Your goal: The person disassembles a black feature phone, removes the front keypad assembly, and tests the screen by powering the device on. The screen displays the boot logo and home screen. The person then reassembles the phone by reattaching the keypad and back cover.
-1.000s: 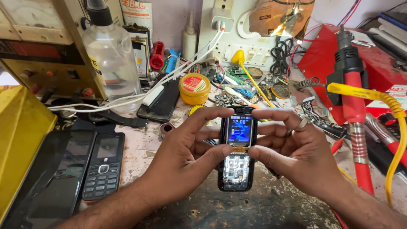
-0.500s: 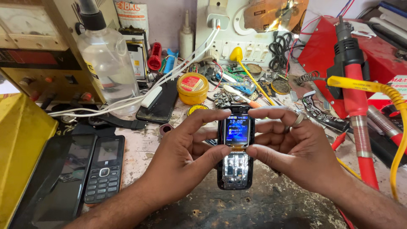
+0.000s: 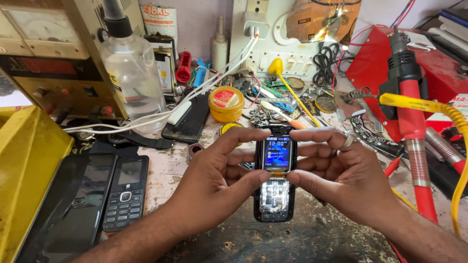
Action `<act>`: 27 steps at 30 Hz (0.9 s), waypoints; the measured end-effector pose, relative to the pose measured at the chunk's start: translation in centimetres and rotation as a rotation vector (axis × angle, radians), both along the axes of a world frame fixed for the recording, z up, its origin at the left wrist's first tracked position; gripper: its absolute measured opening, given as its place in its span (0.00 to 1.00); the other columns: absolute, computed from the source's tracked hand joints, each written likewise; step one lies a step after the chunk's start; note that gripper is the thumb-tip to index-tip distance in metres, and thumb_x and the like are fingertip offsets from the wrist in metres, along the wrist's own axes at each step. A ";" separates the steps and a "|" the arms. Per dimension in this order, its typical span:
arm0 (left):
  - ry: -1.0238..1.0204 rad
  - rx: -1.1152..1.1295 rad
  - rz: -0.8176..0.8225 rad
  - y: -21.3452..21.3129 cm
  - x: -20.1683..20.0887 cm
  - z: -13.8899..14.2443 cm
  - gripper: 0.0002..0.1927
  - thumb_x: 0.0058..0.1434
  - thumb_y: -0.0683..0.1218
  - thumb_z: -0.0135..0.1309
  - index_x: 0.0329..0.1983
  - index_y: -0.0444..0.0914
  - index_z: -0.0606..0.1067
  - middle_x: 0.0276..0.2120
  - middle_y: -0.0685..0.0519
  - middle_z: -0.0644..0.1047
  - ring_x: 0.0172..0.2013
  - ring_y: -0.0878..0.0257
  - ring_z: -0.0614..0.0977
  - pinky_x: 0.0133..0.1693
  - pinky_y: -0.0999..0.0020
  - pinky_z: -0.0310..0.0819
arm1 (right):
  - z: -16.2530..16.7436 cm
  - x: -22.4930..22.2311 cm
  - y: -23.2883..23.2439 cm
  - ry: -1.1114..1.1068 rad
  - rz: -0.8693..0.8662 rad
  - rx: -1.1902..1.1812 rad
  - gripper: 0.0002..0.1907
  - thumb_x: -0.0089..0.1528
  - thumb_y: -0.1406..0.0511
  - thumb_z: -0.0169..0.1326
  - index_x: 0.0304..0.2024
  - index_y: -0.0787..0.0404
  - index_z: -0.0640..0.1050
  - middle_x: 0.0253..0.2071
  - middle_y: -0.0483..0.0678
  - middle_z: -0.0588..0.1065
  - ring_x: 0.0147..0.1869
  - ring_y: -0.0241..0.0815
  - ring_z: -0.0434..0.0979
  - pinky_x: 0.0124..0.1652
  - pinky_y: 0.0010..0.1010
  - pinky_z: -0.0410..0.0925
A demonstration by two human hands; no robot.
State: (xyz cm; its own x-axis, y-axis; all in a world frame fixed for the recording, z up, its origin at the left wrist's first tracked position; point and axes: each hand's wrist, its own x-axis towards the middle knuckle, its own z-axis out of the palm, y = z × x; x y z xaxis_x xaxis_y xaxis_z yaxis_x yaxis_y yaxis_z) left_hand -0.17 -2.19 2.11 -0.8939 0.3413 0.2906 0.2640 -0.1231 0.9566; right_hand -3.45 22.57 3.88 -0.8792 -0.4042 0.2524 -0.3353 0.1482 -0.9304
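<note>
Both my hands hold a small black keypad phone [image 3: 275, 195] upright over the workbench. Its front cover is off, so the shiny key contacts show, and its little screen [image 3: 276, 154] glows blue. My left hand [image 3: 214, 187] grips the phone's left side, thumb near the screen's lower edge. My right hand [image 3: 341, 178], with a ring on one finger, grips the right side, and its thumb meets the left thumb just below the screen.
Two dark phones [image 3: 126, 192] lie at the left beside a yellow box [image 3: 24, 165]. Behind stand a clear bottle [image 3: 132, 73], a power supply [image 3: 53, 58], a yellow round tin [image 3: 225, 103] and scattered tools. A red hot-air gun [image 3: 412, 112] and a yellow coiled hose [image 3: 438, 109] stand at the right.
My hands and the phone have hardly moved. My thumbs have closed in a little under the lit screen. The view has shifted slightly.
</note>
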 end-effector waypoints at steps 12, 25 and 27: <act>-0.006 -0.002 0.018 0.1 0.4 0.5 0.28 0.62 0.38 0.56 0.66 0.41 0.66 0.48 0.47 0.85 0.41 0.68 0.86 0.39 0.74 0.80 | 0.0 0.2 0.3 0.015 0.016 0.005 0.30 0.55 0.77 0.62 0.60 0.66 0.74 0.48 0.53 0.82 0.50 0.39 0.84 0.47 0.30 0.78; -0.007 0.048 -0.022 -0.1 0.4 0.4 0.27 0.65 0.37 0.54 0.68 0.41 0.66 0.49 0.47 0.84 0.44 0.70 0.84 0.40 0.76 0.78 | 0.0 0.4 0.1 0.040 0.036 0.001 0.29 0.57 0.77 0.60 0.61 0.66 0.72 0.48 0.53 0.81 0.51 0.39 0.84 0.49 0.30 0.78; -0.015 0.047 -0.019 -0.1 0.3 0.4 0.26 0.65 0.37 0.53 0.67 0.41 0.66 0.48 0.47 0.84 0.43 0.71 0.83 0.39 0.76 0.77 | 0.0 0.4 0.1 0.049 0.033 0.009 0.30 0.56 0.77 0.60 0.62 0.66 0.72 0.49 0.52 0.82 0.51 0.38 0.84 0.49 0.29 0.78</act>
